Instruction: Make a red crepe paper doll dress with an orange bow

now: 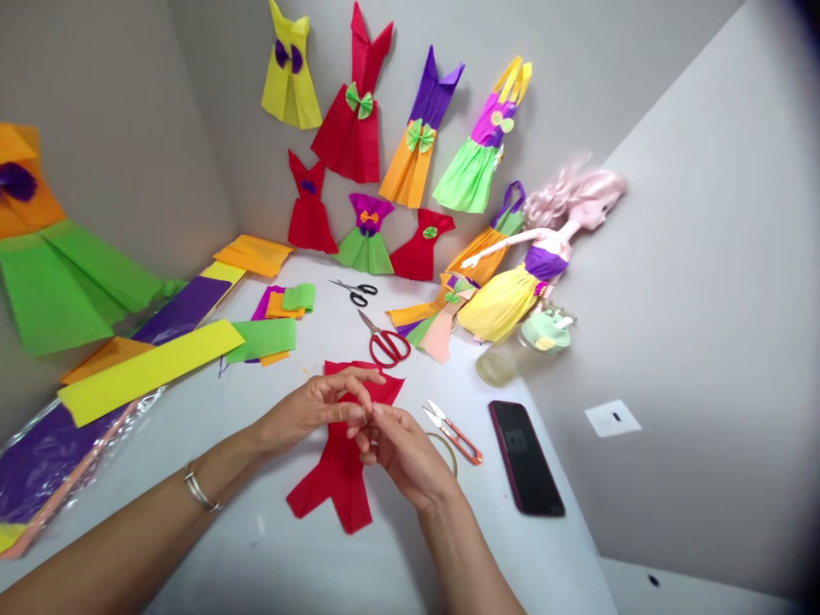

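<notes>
Red cutout (346, 478) lay flat, just on the near side of the red-handled scissors (377, 335). Left hand (324, 403) and right hand (413, 448) met on that same side, over it, fingertips together; could not tell whether they gripped anything.

My feed reaches me bright and diffuse, with soft shadow toward the tabletop (320, 576)'s near edge, glints on the plastic sleeve (70, 461) at its left edge, and dark right-hand corners.

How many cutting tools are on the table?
3: black-handled metal scissors at the back, red-handled metal scissors nearer, orange-handled metal snips beside the right hand. More may be hidden.
</notes>
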A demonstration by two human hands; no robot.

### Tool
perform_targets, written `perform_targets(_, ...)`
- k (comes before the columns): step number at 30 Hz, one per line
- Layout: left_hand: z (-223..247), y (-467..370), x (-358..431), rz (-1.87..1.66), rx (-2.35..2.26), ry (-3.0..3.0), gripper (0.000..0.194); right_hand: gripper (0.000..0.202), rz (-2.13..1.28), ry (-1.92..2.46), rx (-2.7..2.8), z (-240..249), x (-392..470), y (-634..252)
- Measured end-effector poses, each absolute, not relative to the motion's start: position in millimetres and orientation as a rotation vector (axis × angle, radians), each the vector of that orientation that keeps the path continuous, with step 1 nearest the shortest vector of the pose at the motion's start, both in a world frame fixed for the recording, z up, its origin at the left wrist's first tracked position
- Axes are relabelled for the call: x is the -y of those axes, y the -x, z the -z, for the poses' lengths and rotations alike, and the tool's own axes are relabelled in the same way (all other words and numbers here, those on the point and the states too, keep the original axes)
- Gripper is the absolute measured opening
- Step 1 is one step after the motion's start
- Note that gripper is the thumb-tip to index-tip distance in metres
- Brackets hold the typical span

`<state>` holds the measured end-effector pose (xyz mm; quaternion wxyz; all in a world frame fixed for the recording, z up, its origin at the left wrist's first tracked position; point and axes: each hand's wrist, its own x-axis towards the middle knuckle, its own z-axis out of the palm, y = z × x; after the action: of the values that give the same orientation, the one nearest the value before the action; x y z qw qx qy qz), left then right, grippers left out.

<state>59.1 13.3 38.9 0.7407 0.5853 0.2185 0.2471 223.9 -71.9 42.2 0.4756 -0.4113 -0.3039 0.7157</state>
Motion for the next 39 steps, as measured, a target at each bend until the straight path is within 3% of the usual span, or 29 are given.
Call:
perform_targets(8, -40.7, -45.5, -24.4, -0.488, -0.503, -1.626, 0.009, 0.023, -1.762, 1.078, 0.617, -39.2, 69.7, -226.5)
perform_targets(12, -42.2, -35.9, -30.8, -0.373, -0.542, -1.844, 0.026, 0.018, -1.476, 1.323, 0.855, -37.7, 73.1, -228.6)
perform_targets(19, -14.1, -34.7, -31.4, -0.348, -0.588, -2.311, 0.031, 0.019, -1.104, 1.645, 1.063, -18.1, 80.2, -220.1)
perform_targets(27, -0.7, -36.3, -29.6, -0.373, -0.515, -2.364, 0.019, 0.014, -0.829, 1.875, 1.301, -8.7, 79.6, -207.1)
perform_targets(39, -1.1, -33.0, -32.4, -0.365, -0.521, -2.361, 0.013, 0.013, -0.735, 2.061, 1.456, -1.9, 78.5, -197.7)
